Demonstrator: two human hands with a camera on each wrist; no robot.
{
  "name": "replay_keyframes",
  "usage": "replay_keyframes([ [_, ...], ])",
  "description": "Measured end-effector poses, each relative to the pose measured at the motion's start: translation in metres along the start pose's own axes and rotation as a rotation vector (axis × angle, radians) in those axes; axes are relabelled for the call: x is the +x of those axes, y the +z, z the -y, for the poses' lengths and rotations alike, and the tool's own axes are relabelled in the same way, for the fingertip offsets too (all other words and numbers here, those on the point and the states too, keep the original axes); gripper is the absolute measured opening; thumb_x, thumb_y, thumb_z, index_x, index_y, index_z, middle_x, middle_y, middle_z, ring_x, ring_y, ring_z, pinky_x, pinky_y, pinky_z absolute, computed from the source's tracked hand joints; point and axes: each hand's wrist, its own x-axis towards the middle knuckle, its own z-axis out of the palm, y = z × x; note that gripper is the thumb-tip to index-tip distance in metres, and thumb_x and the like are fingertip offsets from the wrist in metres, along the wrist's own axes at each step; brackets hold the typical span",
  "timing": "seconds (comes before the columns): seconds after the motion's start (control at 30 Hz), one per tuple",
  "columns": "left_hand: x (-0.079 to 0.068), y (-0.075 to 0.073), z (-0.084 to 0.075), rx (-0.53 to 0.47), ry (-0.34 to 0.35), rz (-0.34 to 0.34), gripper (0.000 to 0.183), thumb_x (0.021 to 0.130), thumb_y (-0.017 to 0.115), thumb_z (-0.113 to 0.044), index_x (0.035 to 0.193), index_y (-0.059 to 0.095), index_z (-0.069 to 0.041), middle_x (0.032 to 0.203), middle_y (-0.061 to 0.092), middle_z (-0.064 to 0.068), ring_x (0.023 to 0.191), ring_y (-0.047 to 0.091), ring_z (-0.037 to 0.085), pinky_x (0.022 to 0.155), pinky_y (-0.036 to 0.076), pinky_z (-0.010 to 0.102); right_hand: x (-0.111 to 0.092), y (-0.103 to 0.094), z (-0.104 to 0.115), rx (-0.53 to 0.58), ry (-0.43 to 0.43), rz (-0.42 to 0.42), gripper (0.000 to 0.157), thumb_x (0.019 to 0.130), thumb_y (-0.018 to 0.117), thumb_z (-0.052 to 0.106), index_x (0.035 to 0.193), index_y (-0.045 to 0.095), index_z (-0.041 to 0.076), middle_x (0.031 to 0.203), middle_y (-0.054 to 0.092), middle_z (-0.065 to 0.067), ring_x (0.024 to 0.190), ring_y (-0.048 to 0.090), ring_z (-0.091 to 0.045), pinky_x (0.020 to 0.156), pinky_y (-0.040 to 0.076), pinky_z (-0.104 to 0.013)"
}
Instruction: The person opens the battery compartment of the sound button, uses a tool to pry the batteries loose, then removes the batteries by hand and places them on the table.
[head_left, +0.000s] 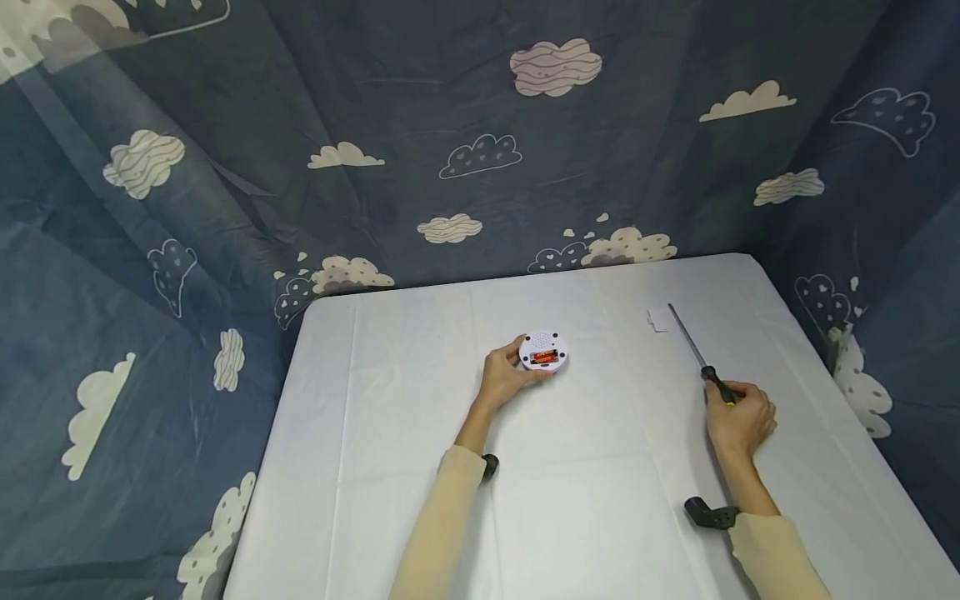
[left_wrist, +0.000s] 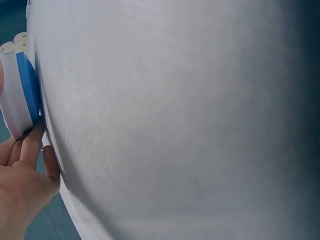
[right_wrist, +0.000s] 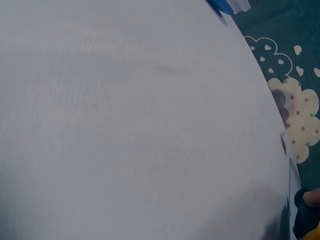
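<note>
My left hand [head_left: 504,379] grips a small round white device [head_left: 542,341] by its left and lower edge, thumb and fingers on either side. Its underside faces up, showing dark feet, speaker holes and an uncovered compartment with red-orange batteries [head_left: 544,357]. In the left wrist view, the device [left_wrist: 15,97] shows a blue face [left_wrist: 30,85] turned toward the tabletop. Farther right, my right hand [head_left: 738,421] holds a screwdriver [head_left: 722,386] by its black-and-yellow handle, the long shaft pointing away to the upper left. Just left of its tip lies a small white cover-like piece [head_left: 657,322].
A white cloth covers the table [head_left: 585,467]. Dark blue cloud-patterned curtains [head_left: 405,100] hang close along the back and both sides. Black wrist camera mounts [head_left: 708,514] sit on both forearms.
</note>
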Motion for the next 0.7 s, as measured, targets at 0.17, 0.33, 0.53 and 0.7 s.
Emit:
replay_keyframes([
  [0.17,0.0,-0.002,0.001,-0.004,-0.002,0.004,0.092,0.074,0.095,-0.018,0.151,0.049,0.0,0.155,0.053,0.015,0.141,0.056,0.024,0.112,0.051,0.027,-0.002,0.003,-0.003,-0.03,-0.033,0.023,0.038,0.095,0.069,0.02,0.115,0.069,-0.013,0.113,0.064,-0.034,0.119,0.05,-0.05,0.104,0.031,-0.059],
  [0.33,0.001,-0.002,0.001,-0.009,-0.009,0.006,0.092,0.074,0.095,-0.018,0.152,0.049,-0.001,0.156,0.052,0.014,0.142,0.054,0.025,0.113,0.05,0.027,0.0,0.003,-0.003,-0.092,-0.08,0.048,0.039,0.096,0.067,0.019,0.113,0.068,-0.016,0.116,0.062,-0.038,0.12,0.047,-0.054,0.103,0.03,-0.064],
  [0.53,0.001,-0.002,0.002,-0.017,-0.003,0.009,0.092,0.074,0.094,-0.016,0.152,0.048,-0.001,0.156,0.051,0.015,0.144,0.052,0.026,0.114,0.049,0.028,0.0,0.009,0.018,-0.151,-0.299,0.043,0.049,0.093,0.071,0.018,0.128,0.062,-0.014,0.13,0.051,-0.038,0.123,0.041,-0.055,0.101,0.029,-0.065],
  [0.7,0.001,-0.001,0.002,-0.029,-0.008,0.009,0.092,0.074,0.095,-0.016,0.152,0.048,0.0,0.156,0.052,0.015,0.143,0.054,0.024,0.113,0.049,0.026,-0.017,0.042,0.063,-0.037,-0.564,0.198,0.043,0.094,0.074,0.014,0.132,0.066,-0.004,0.124,0.053,-0.033,0.1,0.05,-0.046,0.081,0.04,-0.054],
])
